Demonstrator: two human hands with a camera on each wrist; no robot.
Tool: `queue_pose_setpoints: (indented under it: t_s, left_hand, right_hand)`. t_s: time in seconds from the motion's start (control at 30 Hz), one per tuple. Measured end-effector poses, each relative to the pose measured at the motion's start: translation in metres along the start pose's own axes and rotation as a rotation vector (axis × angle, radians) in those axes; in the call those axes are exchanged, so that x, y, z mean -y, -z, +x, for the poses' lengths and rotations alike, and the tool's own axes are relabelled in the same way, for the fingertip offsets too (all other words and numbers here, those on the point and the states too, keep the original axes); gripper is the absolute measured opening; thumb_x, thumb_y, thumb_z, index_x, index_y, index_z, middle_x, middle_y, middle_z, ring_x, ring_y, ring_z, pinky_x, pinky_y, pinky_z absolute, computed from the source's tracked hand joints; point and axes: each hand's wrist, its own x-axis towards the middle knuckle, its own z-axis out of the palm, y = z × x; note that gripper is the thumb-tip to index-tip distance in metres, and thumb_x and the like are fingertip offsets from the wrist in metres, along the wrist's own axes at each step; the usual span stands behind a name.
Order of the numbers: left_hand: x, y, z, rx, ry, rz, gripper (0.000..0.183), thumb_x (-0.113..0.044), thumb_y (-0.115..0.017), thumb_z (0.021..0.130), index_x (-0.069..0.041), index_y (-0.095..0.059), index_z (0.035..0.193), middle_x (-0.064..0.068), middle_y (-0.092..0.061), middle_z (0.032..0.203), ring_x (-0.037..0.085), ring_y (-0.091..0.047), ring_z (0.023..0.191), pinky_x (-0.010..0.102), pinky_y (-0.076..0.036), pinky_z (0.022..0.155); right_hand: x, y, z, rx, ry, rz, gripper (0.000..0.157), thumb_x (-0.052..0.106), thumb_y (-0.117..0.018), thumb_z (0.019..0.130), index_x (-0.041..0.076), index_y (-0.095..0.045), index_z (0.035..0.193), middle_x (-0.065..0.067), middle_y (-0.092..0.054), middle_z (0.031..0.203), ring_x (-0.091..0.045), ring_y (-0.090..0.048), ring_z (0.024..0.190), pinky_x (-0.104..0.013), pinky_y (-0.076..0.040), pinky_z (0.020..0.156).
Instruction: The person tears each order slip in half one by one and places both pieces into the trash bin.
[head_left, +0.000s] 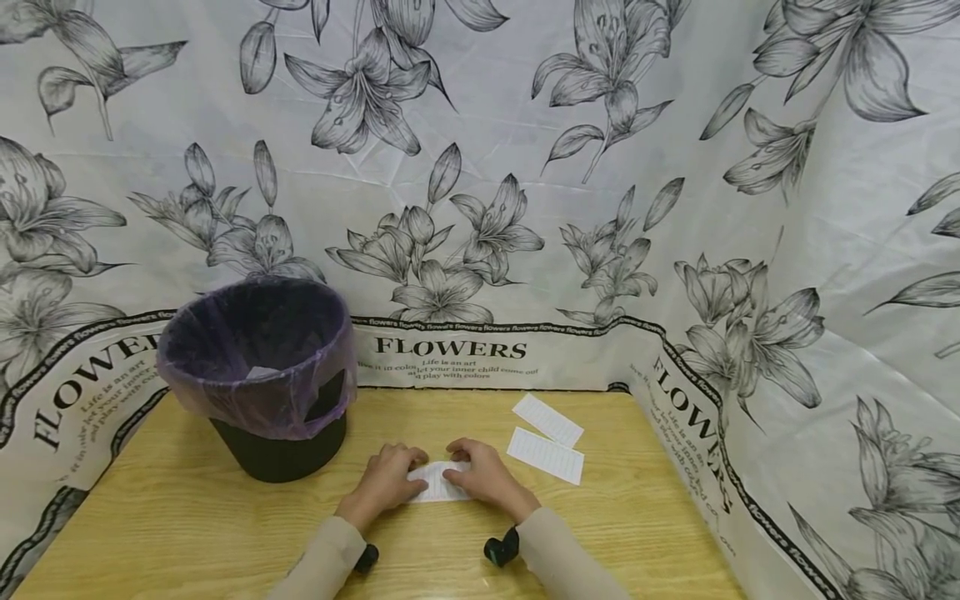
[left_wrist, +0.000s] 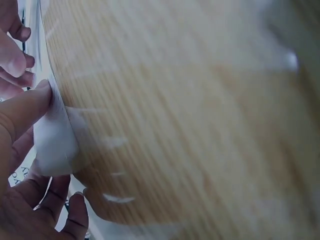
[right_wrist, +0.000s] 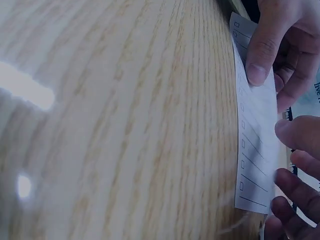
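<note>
We see both hands on one paper slip (head_left: 438, 482) lying near the front middle of the wooden table (head_left: 187, 508). The left hand (head_left: 390, 479) pinches the slip's left end, thumb and fingers curled onto the edge; the left wrist view shows a fingertip pressed against the paper. The right hand (head_left: 483, 477) pinches the right end, and in the right wrist view its thumb lies on the printed face, which carries ruled lines and small checkboxes. Whether the slip is flat or already creased we cannot tell; the hands cover its middle.

Two more slips lie apart on the table to the right: the nearer slip (head_left: 545, 455) just beyond the right hand, the farther slip (head_left: 547, 419) behind it. A black bin (head_left: 262, 375) lined with a purple bag (head_left: 225, 379) stands left of the hands, with something pale inside.

Risks as we judge them:
- The paper is thin; uneven pull between the two pinches could tear or skew it.
- The right forearm sits close to the nearer slip; a sweep outward could brush it toward the table edge.
- The bin looks light; a left elbow nudge could shift it.
- The smooth tabletop offers little grip, so the slip may slide.
</note>
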Motion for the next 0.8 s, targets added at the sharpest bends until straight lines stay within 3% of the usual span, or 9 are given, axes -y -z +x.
queue_pose_setpoints:
  t_s: [0.13, 0.3, 0.8]
  left_hand:
    - [0.002, -0.003, -0.001, -0.008, -0.003, -0.029, 0.023, -0.022, -0.087, 0.082, -0.015, -0.077, 0.102, -0.002, -0.061, 0.093, 0.022, -0.055, 0.094, 0.050, -0.047, 0.082]
    - [0.002, -0.004, -0.002, -0.032, -0.012, -0.054, 0.022, -0.021, -0.087, 0.082, -0.017, -0.074, 0.100, -0.002, -0.062, 0.095, 0.024, -0.056, 0.097, 0.053, -0.047, 0.083]
    - [0.004, -0.004, -0.008, -0.041, -0.003, -0.075, 0.033, -0.021, -0.089, 0.080, -0.017, -0.071, 0.107, 0.003, -0.068, 0.108, 0.027, -0.059, 0.104, 0.056, -0.048, 0.089]
  right_hand:
    - [-0.005, -0.004, 0.005, -0.004, 0.008, -0.069, 0.030, 0.016, -0.074, 0.094, 0.000, -0.071, 0.120, -0.014, -0.070, 0.117, -0.032, -0.065, 0.113, -0.047, -0.053, 0.099]
    - [-0.009, -0.008, 0.010, -0.029, 0.056, -0.109, 0.018, 0.015, -0.077, 0.091, 0.004, -0.078, 0.105, -0.010, -0.073, 0.105, -0.026, -0.065, 0.102, -0.041, -0.054, 0.091]
    - [-0.005, -0.013, 0.007, -0.027, 0.030, -0.010, 0.009, 0.015, -0.072, 0.097, 0.010, -0.079, 0.096, -0.005, -0.077, 0.101, -0.023, -0.071, 0.101, -0.036, -0.058, 0.087]
